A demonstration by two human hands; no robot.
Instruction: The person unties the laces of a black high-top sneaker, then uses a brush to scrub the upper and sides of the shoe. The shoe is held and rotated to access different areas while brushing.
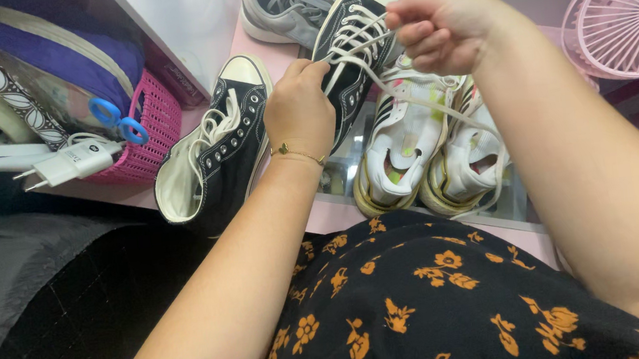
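From the head camera I see both hands raised over a pink surface crowded with footwear. The left hand is curled nearly closed, its fingertips pinching a white shoelace at the eyelets of a black high-top canvas sneaker, which is held up at a tilt with its white toe cap pointing away from me. The right hand is also mostly closed, thumb and fingers pinched on the same lace near the upper eyelets; a long loose end of the lace trails down from it across the shoes below. The matching black high-top lies just to the left of the held shoe, toe away from me, its lacing loose and its opening facing me. Beneath the right forearm sits a pair of white trainers with dark stripes and yellowed soles, side by side and touching. A grey trainer lies beyond the black pair, near the wall. At left, a pink plastic basket holds blue-handled scissors; a white plug charger rests against the basket's front. A pink fan stands at the far right, well apart from the hands. A thin gold bracelet circles the left wrist.
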